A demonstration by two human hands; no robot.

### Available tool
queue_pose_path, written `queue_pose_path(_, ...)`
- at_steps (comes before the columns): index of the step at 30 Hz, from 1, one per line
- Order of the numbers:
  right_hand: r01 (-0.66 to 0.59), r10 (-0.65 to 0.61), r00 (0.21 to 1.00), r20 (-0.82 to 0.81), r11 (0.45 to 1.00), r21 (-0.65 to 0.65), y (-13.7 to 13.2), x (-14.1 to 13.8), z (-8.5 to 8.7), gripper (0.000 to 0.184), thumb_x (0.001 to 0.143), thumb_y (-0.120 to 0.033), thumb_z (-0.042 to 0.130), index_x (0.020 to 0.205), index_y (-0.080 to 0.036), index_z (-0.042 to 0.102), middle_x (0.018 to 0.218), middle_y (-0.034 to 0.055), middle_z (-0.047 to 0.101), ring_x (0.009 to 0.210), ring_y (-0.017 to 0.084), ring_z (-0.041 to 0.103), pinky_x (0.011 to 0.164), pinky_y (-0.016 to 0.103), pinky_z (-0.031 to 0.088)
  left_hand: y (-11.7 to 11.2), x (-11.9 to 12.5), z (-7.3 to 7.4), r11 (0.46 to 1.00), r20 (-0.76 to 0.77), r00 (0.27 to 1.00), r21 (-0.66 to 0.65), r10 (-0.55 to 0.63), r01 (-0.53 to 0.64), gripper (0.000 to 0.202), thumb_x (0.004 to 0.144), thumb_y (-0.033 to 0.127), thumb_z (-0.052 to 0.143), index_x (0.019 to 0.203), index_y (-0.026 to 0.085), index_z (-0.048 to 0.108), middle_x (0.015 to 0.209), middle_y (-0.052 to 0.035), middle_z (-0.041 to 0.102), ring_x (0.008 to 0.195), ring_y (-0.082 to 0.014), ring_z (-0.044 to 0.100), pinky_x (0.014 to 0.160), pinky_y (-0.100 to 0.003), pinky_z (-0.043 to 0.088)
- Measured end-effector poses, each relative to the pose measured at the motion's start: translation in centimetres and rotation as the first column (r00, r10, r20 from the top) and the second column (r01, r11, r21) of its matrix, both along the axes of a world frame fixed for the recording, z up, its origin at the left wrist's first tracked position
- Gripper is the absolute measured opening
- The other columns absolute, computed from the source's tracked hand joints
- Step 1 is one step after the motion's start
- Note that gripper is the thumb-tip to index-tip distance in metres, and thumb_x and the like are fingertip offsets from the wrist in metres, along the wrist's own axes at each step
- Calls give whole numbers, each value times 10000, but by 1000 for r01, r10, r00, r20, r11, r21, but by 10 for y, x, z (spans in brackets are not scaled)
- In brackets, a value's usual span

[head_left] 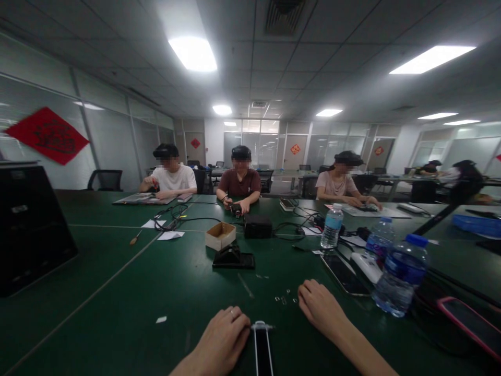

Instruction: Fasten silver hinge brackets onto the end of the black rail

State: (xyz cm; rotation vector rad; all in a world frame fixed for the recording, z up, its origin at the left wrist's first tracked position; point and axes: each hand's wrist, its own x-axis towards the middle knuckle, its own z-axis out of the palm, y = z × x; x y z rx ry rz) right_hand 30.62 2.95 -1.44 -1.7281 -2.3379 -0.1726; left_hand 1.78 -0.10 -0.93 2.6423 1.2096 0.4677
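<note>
Now, black strip (263, 350): it lies flat on the green worktop (136, 292), at the near edge, between the two hands.
Metal clip (261, 326): a small shiny piece sits across the far tip of the black strip.
Left hand (221, 342): it rests just beside that tip. The fingers (241, 328) are curled and touch the metal clip. I cannot tell if they pinch it or only lean on it.
Right hand (321, 310): it lies on the worktop, a little apart from the black strip. Its fingers are bent down and loose, and they hold nothing.
Tiny bits (282, 299): a few small shiny pieces lie just beside the tips of the right fingers.
How it may feel: the black strip looks thin, light and smooth, so I think it could slide. The metal clip looks hard.
Where to hold: I think the long sides near the metal clip are best, with thumb and one finger.
Tiny bits again: they look very light and easy to lose, so fingertips only.
Nearby: a water bottle (399, 277) and a dark phone (344, 274) are off to the right, well apart from the black strip.
</note>
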Motion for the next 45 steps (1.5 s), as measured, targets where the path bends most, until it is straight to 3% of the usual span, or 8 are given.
queue_pose_path(8,9,-10,1000,-13,1000,-10,-5,2,4,215,857,-121,477,956,-173,661,1003,112,632,896,249,575,770,381,464,-1,-1,1,1000,20,1000,-8,2,-2,164,939,141,437,986,216,575,988,-34,608,875,-193,573,752,-292,444)
queue_pose_path(13,-44,52,976,-211,998,39,-15,-19,9,198,883,-136,419,859,-169,613,869,95,623,788,219,579,716,347,459,5,-1,-8,999,3,1000,34,-9,9,155,891,126,481,983,215,567,968,-41,616,852,-198,579,702,-274,441)
queue_pose_path(16,-153,125,925,-359,987,-51,-23,-37,8,172,865,-123,430,822,-179,588,812,50,618,717,168,577,654,277,450,4,-1,-8,999,12,1000,36,-12,12,154,910,134,453,976,216,566,967,-40,611,855,-196,576,713,-279,442)
queue_pose_path(20,-165,74,865,-496,976,-144,-31,-51,9,113,820,-132,500,811,-169,606,681,-1,576,623,145,547,591,253,425,0,0,-2,999,24,1000,52,-2,1,170,943,170,415,974,206,579,947,-42,603,862,-196,564,760,-299,446)
queue_pose_path(24,-222,73,797,-600,958,-180,-36,-54,11,146,814,-145,513,905,-160,626,722,1,608,617,133,556,572,234,439,-1,1,2,999,12,1000,36,-11,11,183,938,176,416,966,201,595,940,-41,605,849,-187,566,751,-288,452)
queue_pose_path(34,-290,89,759,-645,934,-211,-42,-51,20,148,852,-242,542,910,-176,660,848,15,670,731,142,597,649,252,470,2,0,-3,999,42,999,39,-23,22,196,953,190,402,977,202,596,947,-42,602,845,-185,566,748,-286,455)
queue_pose_path(45,-359,110,714,-692,905,-227,-39,-48,14,114,833,-221,610,931,-183,654,890,7,661,777,142,600,692,261,485,1,0,2,1000,12,1000,21,-14,14,160,945,164,437,979,198,589,946,-35,599,849,-185,570,748,-285,451)
